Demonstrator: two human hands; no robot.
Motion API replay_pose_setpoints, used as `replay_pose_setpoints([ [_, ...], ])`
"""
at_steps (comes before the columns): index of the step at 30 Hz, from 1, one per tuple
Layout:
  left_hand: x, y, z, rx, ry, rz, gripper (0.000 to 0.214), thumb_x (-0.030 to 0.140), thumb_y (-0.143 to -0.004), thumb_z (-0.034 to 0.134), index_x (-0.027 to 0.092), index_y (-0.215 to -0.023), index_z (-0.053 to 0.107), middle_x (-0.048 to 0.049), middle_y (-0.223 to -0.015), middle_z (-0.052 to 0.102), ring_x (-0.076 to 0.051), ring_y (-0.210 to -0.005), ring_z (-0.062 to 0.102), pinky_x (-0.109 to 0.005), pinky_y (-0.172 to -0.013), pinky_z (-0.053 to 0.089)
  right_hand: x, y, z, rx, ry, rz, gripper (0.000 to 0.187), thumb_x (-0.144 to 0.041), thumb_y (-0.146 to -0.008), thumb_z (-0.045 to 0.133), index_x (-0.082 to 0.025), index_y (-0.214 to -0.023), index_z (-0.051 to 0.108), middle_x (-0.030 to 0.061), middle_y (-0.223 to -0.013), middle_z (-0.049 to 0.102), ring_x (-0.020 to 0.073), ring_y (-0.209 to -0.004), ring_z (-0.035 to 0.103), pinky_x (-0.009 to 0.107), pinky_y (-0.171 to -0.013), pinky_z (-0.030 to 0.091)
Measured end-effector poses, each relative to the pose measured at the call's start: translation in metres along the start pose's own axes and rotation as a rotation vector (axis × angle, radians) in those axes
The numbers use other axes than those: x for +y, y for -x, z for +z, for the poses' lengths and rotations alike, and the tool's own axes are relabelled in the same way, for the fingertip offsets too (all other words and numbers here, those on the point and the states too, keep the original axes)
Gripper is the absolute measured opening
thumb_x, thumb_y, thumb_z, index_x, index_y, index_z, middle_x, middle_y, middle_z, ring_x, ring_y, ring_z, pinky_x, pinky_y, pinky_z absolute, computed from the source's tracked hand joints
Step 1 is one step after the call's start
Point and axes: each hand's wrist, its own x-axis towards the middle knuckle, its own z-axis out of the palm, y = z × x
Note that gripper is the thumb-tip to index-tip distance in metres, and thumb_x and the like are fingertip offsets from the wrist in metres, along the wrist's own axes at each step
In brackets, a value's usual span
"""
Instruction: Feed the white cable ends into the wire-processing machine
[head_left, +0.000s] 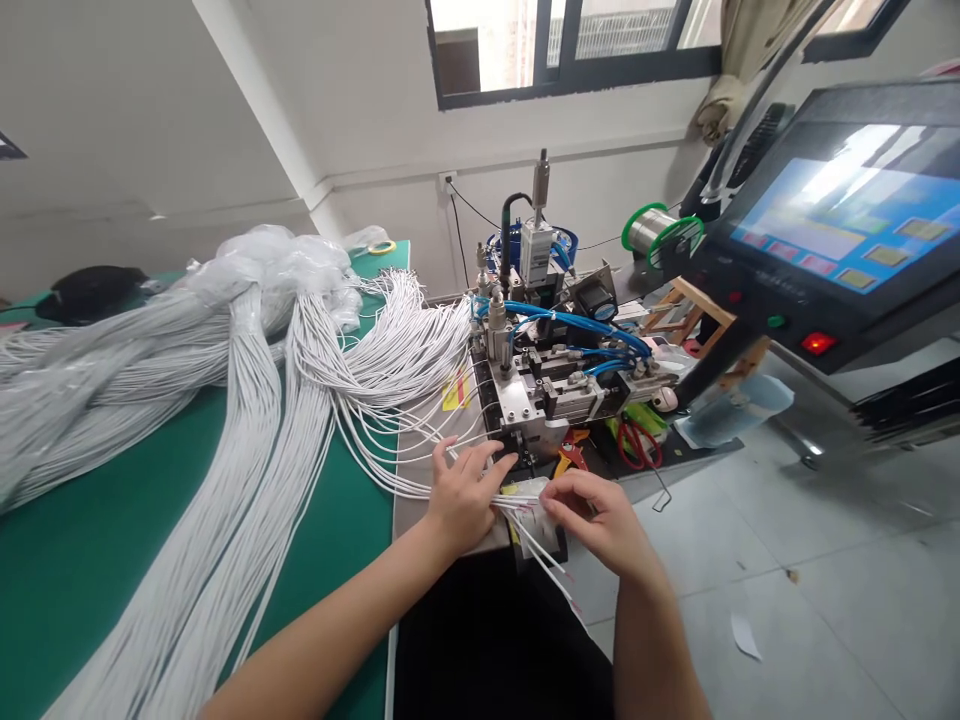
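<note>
My left hand (463,492) lies over several white cables (405,488) at the front of a bench machine (517,400). Its fingers reach toward the machine, while the thumb side closes on the cables, which come out to the right as a loose bunch. Thin reddish wire tips (571,578) show at some free ends. To the right, my right hand (596,515) pinches at the end of the bunch, thumb and fingers together; its fingertips partly hide what they hold. Below the cables is a pale block (536,515) at the machine's front edge.
Large bundles of white cable (255,400) cover much of the green table (345,540). A touchscreen panel (847,220) overhangs the right side. Red-handled scissors (639,445) and orange-handled pliers (572,452) lie beside the machine. A wire spool (660,232) stands behind.
</note>
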Motion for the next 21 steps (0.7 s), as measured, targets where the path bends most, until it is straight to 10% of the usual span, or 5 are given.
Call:
replay_pose_setpoints([
  [21,-0.002,0.002,0.002,0.096,0.058,0.087,0.025,0.018,-0.090,0.049,0.022,-0.110,0.062,0.0011,-0.078,0.068,-0.010,-0.069,0.061,-0.034,-0.091,0.031,0.016,-0.021,0.038,0.475,-0.282,0.119,0.023,-0.038,-0.084,0.061,-0.018,-0.091,0.070,0.0051,-0.086,0.070,0.0190,-0.079,0.063,0.028,-0.073,0.049],
])
